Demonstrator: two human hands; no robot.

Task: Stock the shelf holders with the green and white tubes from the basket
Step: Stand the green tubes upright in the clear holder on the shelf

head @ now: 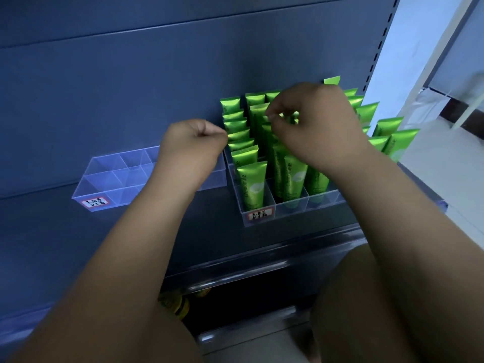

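Observation:
Several green and white tubes (252, 186) stand upright in rows in a clear divided holder (293, 213) on the dark shelf. My right hand (317, 127) hovers over the middle rows and pinches the top of one green tube (284, 116) between its fingertips. My left hand (192, 146) has its fingers curled and pinches the left corner of a tube (238, 134) in the leftmost row. A second clear holder (104, 179) to the left has nothing in its compartments. No basket is in view.
More green tubes (392, 142) stand at the shelf's right end. Both holders carry red-edged labels (258, 214). The shelf's front rail (262, 258) runs below, with yellow items (178, 305) on a lower level. A white upright (377, 61) bounds the right side.

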